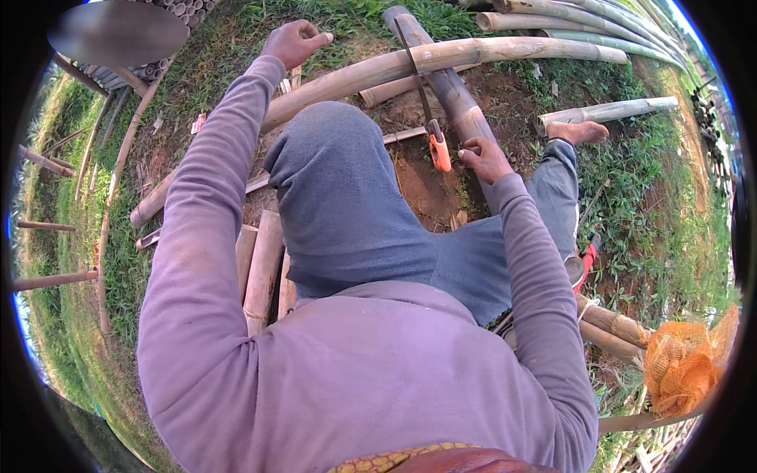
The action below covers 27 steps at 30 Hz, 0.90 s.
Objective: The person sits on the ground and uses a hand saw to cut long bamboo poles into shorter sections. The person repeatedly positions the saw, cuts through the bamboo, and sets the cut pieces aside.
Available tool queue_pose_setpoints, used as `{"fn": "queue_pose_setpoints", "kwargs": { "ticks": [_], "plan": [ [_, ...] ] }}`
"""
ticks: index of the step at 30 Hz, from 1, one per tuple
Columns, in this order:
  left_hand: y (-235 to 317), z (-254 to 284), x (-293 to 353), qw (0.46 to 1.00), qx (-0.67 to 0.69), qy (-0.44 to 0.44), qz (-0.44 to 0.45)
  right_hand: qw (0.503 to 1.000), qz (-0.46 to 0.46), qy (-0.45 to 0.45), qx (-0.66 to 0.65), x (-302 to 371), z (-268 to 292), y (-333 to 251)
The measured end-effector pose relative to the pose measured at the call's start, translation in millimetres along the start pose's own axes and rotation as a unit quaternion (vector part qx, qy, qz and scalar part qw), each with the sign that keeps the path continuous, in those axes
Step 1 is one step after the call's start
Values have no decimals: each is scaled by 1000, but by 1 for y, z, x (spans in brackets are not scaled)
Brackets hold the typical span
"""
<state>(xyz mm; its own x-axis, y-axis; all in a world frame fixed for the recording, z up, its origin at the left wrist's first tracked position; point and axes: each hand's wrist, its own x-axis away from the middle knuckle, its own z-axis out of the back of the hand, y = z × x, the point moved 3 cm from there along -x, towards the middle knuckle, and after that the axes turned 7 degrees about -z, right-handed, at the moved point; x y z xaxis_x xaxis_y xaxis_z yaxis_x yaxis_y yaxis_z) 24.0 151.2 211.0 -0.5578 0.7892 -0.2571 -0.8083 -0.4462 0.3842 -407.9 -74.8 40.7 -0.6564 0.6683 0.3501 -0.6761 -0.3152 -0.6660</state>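
A hand saw with an orange handle [439, 151] and a long dark blade [415, 75] stands on the far side of my knees. Its blade crosses the long curved bamboo pole [371, 72], which lies across a thicker bamboo log [457, 98]. My right hand [486, 160] is just right of the saw handle, apart from it, fingers loosely bent and holding nothing visible. Off to the far left, my left hand [296, 43] is raised near the curved pole's left part, thumb apart from the fingers. I see nothing in it.
Bamboo poles [568, 24] are piled at the far right. A short bamboo length [615, 112] lies beside my bare foot [578, 132]. Cut bamboo pieces [262, 272] are by my left thigh. An orange net [684, 366] hangs at the lower right. A pole frame [114, 185] stands left.
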Motion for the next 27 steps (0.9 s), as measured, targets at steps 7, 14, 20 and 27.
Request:
{"fn": "queue_pose_setpoints", "kwargs": {
  "ticks": [7, 14, 20, 27],
  "plan": [
    [-84, -128, 39, 973, -141, -150, 105, 990, -115, -22, 83, -26, -64, 34],
    [-142, -139, 51, 951, -199, -210, 113, 994, -110, -9, 28, -47, -102, 36],
    [-150, -149, 31, 954, -122, -258, 87, 998, -52, 26, -8, -56, -110, 47],
    [-175, -146, 24, 926, 6, -349, 146, 968, -29, 84, -235, -17, -32, -42]
  ]
}}
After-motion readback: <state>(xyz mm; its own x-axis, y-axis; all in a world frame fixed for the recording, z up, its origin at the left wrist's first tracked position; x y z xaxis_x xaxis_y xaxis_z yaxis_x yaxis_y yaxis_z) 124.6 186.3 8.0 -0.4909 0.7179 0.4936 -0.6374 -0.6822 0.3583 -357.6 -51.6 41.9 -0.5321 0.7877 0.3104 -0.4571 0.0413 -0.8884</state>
